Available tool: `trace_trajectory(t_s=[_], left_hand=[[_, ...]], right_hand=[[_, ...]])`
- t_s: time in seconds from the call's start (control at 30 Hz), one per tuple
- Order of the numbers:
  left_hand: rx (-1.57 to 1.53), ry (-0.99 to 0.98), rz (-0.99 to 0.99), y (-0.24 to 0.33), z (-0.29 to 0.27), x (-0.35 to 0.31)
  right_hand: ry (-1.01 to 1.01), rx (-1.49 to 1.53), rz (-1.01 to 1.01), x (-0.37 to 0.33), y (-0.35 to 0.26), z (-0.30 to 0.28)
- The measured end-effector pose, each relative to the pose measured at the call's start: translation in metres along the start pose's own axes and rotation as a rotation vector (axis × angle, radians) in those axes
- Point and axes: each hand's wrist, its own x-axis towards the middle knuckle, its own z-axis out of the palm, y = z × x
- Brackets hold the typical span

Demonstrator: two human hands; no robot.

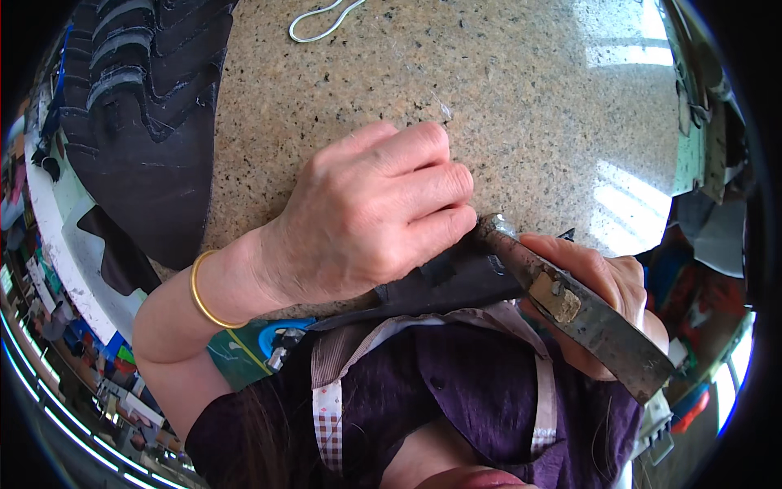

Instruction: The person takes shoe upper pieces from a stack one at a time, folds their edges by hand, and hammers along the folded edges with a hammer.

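My left hand (375, 208) is closed, knuckles up, over the stone tabletop, a gold bangle round its wrist. Its curled fingers are at the upper edge of a black leather-like piece (456, 281), which runs under the hand; the fingertips are hidden. In my right hand (611, 281) is a hammer (615, 342) with a worn, dark metal head. The narrow end of that head points at the left hand's fingers, close beside them. The wooden handle's end shows in the head, and the rest of the handle is hidden.
Dark cut pieces (155, 187) with wavy edges lie stacked on the left of the speckled tabletop (521, 122). A white cord loop (322, 24) rests at the far edge of view. Below the left forearm is a blue round object (281, 334).
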Motion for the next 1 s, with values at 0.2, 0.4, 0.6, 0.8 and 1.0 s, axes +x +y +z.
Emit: trace_trajectory(t_s=[0.2,0.4,0.6,0.8,1.0], left_hand=[[0.017,0.073,0.085,0.000,0.008,0.002],[0.080,0.075,0.067,0.005,0.009,-0.003],[0.011,0.034,-0.019,0.003,-0.001,-0.001],[0.136,0.153,-0.017,0.014,0.009,-0.008],[0.039,0.135,-0.176,0.020,0.003,-0.019]], right_hand=[[-0.002,-0.051,0.044,-0.002,-0.008,-0.006],[0.141,-0.176,-0.019,0.003,-0.011,0.002],[0.031,-0.066,0.051,0.000,-0.011,0.000],[0.025,-0.192,-0.028,0.014,-0.012,-0.002],[0.011,-0.141,-0.063,0.014,-0.006,-0.003]])
